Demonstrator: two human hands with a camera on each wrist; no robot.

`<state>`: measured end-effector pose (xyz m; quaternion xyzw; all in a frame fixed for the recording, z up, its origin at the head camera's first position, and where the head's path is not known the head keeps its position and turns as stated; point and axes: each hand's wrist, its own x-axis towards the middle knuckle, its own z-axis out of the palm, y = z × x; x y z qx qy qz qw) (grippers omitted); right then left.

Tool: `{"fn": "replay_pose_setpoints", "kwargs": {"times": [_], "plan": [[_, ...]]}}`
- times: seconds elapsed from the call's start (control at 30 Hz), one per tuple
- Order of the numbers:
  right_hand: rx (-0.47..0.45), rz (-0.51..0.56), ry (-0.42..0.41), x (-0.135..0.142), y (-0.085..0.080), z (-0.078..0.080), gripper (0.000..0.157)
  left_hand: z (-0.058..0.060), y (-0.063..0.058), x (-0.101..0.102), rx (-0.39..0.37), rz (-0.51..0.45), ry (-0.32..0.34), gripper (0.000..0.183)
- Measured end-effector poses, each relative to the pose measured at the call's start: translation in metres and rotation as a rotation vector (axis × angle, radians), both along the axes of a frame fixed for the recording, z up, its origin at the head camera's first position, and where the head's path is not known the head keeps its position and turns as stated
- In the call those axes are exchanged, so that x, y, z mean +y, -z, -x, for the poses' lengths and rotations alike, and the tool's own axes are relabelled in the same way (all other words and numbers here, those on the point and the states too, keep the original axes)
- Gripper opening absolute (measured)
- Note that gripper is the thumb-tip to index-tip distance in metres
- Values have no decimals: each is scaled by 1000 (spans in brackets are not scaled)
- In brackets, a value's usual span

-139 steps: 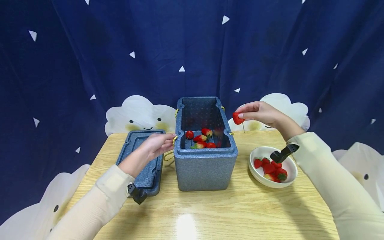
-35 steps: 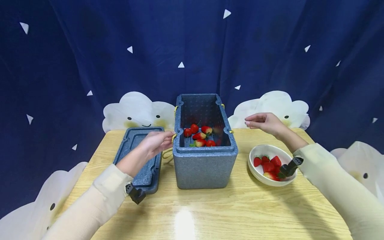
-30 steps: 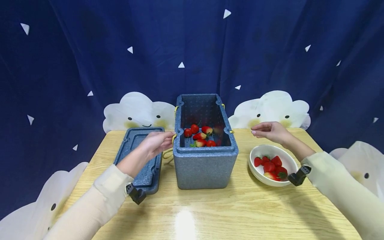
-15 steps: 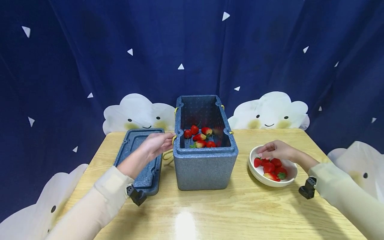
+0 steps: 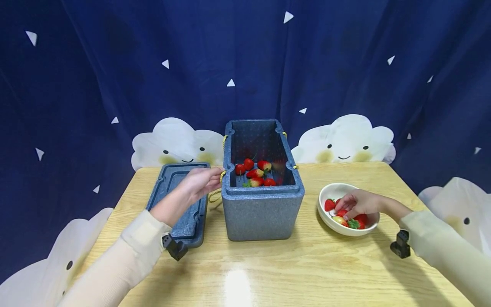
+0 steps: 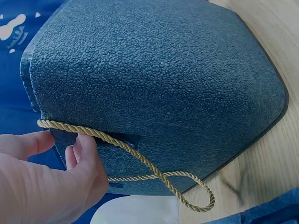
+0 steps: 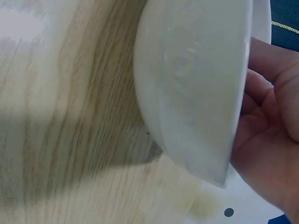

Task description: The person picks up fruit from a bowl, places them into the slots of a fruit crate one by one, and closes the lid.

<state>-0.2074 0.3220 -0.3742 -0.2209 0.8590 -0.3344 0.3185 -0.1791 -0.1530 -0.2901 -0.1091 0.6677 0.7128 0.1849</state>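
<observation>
At the left end of the surface, beneath your left forearm, lies the blue-grey lid, recessed in the middle and notched along its edges. Just beside it your left hand touches the left rim of the box, its fingers bent where the yellow cord leaves the wall. In the left wrist view a fingertip reaches under that cord; you cannot tell whether this is a firm grip or only contact. The cord's loose loop hangs down the box's side.

The open box stands upright in the centre. On its floor, gathered toward your end, are several red fruits: two at the left are round and stemmed, others are strawberry-shaped with pale ends.

To the right, apart from the box, your white bowl holds more strawberries, one with a green leafy top. Your right hand reaches into it from the right, thumb and fingers bent down among the fruit. The bowl's wall hides the fingertips in the right wrist view, so you cannot tell whether they pinch a strawberry.
</observation>
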Motion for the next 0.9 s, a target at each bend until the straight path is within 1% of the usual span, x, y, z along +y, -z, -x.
{"fn": "replay_pose_setpoints", "kwargs": {"times": [0.23,0.37,0.5,0.7,0.9], "plan": [[35,11,20,1,2,0,37,1,2,0,-10,0,-7,47],[92,-17,26,-1,0,0,36,2,0,0,-12,1,-8,45],[143,-59,44,-3,-5,2,36,2,-2,1,3,3,1,45],[140,-73,73,-7,-12,1,38,2,-2,0,4,5,1,46],[153,-83,94,-9,-16,1,37,1,-2,1,11,10,7,46]]}}
